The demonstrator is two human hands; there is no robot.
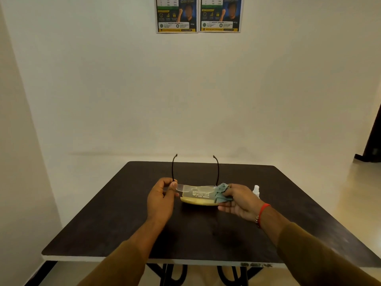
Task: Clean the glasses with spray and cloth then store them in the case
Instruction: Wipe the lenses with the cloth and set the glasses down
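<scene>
I hold the glasses (185, 187) up above the table, with their two dark temple arms pointing away from me toward the wall. My left hand (161, 200) pinches the left end of the clear frame. My right hand (239, 200) presses a small blue-green cloth (222, 194) around the right lens. Behind and below the lenses lies a yellowish glasses case (198, 201) on the dark table (123, 223). A small white spray bottle (256, 190) stands just right of my right hand, partly hidden by it.
The dark square table stands against a plain white wall with two posters (198, 14) high up. Its near edge runs below my forearms. A doorway opening shows at the far right (371, 141).
</scene>
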